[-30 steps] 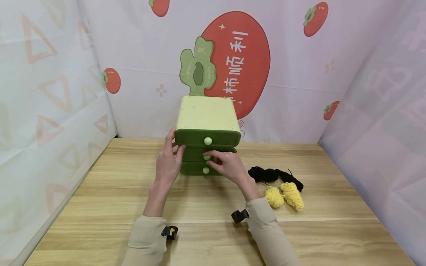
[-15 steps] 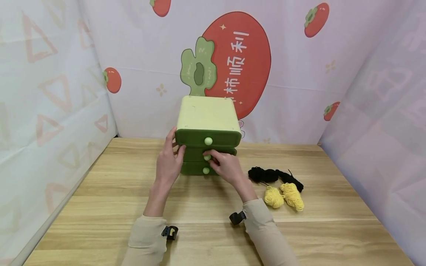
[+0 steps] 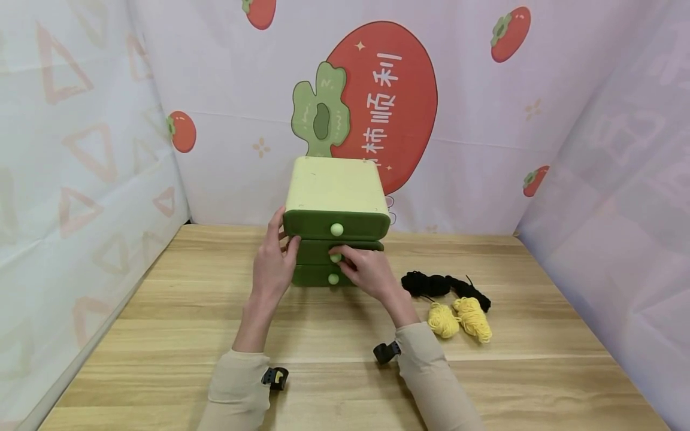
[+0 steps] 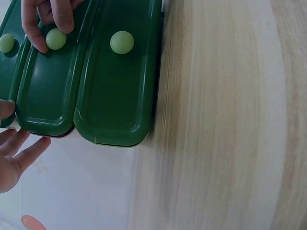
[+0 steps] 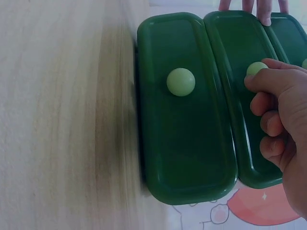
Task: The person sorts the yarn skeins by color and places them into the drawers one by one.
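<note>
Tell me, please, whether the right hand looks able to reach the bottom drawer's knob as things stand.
Probably yes, once the right hand releases the middle knob just above; nothing covers the bottom knob.

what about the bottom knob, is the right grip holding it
No, the right grip pinches the middle knob, while the bottom knob sits untouched.

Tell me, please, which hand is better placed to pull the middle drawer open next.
The right, I'd judge: the right hand pinches the middle knob between thumb and finger. The left hand rests against the left side of the cabinet, so it seems better suited to steadying.
</note>
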A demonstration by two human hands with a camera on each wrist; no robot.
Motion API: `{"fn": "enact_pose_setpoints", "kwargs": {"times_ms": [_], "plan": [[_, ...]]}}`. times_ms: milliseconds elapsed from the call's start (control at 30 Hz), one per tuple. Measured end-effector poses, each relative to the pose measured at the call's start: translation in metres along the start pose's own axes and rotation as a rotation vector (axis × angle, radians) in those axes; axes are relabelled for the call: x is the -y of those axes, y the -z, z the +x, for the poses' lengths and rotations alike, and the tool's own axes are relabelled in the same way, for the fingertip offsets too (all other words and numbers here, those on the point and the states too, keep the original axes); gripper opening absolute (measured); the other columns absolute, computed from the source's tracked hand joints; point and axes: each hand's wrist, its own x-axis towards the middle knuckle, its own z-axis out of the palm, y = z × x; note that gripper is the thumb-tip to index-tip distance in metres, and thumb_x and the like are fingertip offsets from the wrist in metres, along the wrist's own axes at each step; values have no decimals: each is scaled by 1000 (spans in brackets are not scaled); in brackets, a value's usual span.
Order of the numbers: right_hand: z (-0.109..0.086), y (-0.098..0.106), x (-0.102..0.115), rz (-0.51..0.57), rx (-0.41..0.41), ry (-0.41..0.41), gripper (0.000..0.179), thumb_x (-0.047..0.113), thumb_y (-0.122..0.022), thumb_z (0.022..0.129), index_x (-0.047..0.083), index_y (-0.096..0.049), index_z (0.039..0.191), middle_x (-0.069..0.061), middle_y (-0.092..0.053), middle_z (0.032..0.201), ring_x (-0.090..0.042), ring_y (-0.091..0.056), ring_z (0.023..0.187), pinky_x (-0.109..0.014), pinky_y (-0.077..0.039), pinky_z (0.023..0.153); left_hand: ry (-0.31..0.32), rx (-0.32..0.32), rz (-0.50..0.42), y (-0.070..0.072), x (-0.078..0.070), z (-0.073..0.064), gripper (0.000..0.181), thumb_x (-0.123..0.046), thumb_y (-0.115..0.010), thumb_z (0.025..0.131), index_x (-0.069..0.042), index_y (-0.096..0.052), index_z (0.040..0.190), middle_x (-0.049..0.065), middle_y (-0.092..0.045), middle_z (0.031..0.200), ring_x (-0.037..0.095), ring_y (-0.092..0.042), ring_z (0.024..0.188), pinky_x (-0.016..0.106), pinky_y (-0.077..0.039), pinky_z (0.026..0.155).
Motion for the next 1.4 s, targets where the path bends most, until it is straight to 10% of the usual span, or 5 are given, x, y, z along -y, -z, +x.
{"fn": "enact_pose_setpoints", "kwargs": {"times_ms": [333,967,1400], "plan": [[-2,8,-3,-56,27,95,24,9,-77,85,20,-73,105,10,-67,80,-4,-53,65,-22,-49,63,44,18,-38,0,-1,1,60,-19,-57,102,-34,-30,154,12,-48,150,35,-64,118,47,-58,90],[1,30,17,-23,223,21,22,9,-74,87,21,-72,104,11,-57,68,-2,-48,61,-18,-40,56,51,50,-173,9,6,2,56,-19,-57,102,-44,-38,148,5,-51,148,34,-62,120,52,-56,92],[4,40,27,-20,340,-37,22,9,-73,86,23,-71,103,12,-54,67,-3,-45,59,-18,-37,53,100,61,-177,10,9,2,49,-26,-59,101,-27,-44,148,9,-51,147,33,-60,123,53,-54,94]]}}
